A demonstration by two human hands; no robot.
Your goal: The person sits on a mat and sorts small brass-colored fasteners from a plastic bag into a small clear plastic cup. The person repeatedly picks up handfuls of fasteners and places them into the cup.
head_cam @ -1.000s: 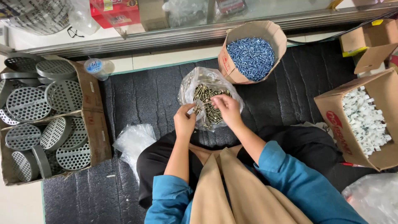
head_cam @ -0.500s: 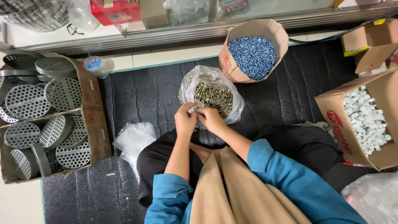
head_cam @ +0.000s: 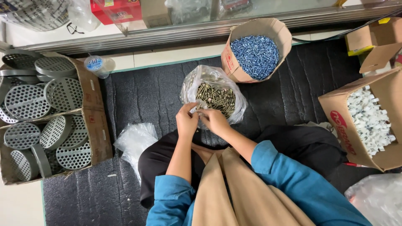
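A clear plastic bag (head_cam: 239,100) full of brass-coloured screws (head_cam: 215,97) sits on the dark mat in front of my knees. My left hand (head_cam: 186,120) and my right hand (head_cam: 214,120) meet at the bag's near edge, fingertips pinched together on a few screws and what looks like a small clear bag. What exactly lies between the fingers is too small to tell. Both sleeves are blue, and a tan apron covers my lap.
A round cardboard box of blue screws (head_cam: 255,54) stands behind the bag. A box of white plastic clips (head_cam: 370,119) is at the right. Boxes of grey perforated drain covers (head_cam: 46,121) are at the left. Empty clear bags (head_cam: 136,140) lie by my left knee.
My right hand has drawn back out of the screw bag and come together with my left hand at the bag's near edge.
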